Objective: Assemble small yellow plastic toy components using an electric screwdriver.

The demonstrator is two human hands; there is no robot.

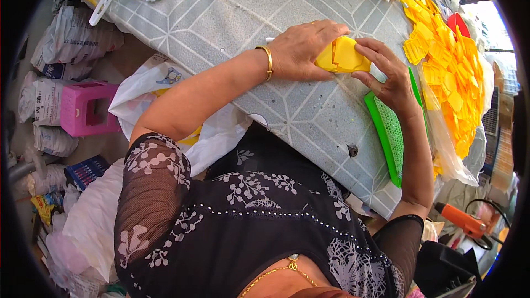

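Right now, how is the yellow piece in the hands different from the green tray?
The yellow piece is small and chunky; the green tray is longer and bigger.
The yellow piece has smooth sides with a seam; the green tray is dotted with little holes.
The yellow piece is held between the left hand and right hand; the green tray lies on the table, partly hidden by the right arm.
Both are brightly coloured and look like plastic.

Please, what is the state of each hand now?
Left hand: closed on the left side of a rounded yellow plastic piece.
Right hand: closed on its right side.
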